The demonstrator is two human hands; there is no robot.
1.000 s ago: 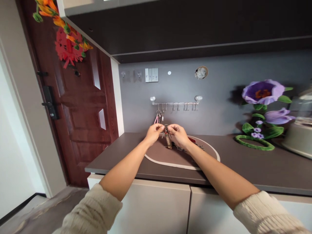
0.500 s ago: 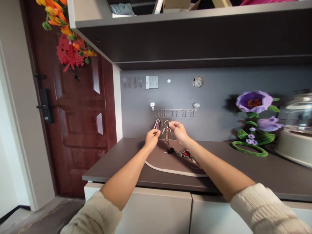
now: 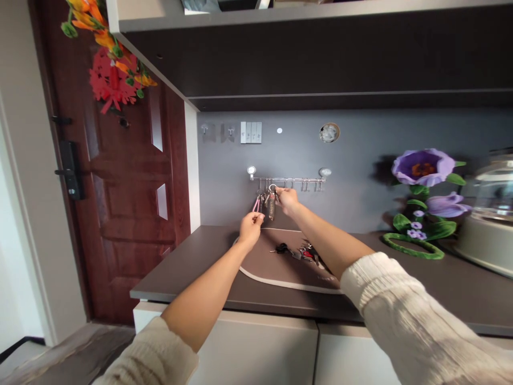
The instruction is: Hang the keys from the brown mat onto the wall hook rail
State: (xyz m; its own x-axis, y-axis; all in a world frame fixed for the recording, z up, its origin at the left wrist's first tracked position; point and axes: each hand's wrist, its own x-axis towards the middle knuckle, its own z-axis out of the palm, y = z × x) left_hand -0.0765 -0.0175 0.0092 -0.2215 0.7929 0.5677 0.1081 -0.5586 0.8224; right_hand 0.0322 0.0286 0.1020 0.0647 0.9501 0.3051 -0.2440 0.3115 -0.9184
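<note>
My right hand (image 3: 287, 198) is raised to the chrome hook rail (image 3: 287, 179) on the grey wall, pinching the ring of a key bunch with a brown tag (image 3: 271, 206) right under the hooks. A little lower and to the left, my left hand (image 3: 250, 226) has its fingers closed, touching the bottom of the keys with a pink strap (image 3: 256, 203) that hang from the rail's left end. More keys (image 3: 301, 252) lie loose on the oval mat (image 3: 280, 267) on the dark countertop below.
A red-brown door (image 3: 124, 176) with a black lock stands at the left. Light switches (image 3: 250, 132) sit above the rail. A purple flower ornament (image 3: 425, 198) and a lidded pot (image 3: 487, 224) stand on the countertop (image 3: 184, 267) to the right. A dark cupboard hangs overhead.
My right hand has lifted the tagged keys from above the mat up to the hook rail. My left hand let go of that bunch and stayed lower, by the hanging pink-strap keys.
</note>
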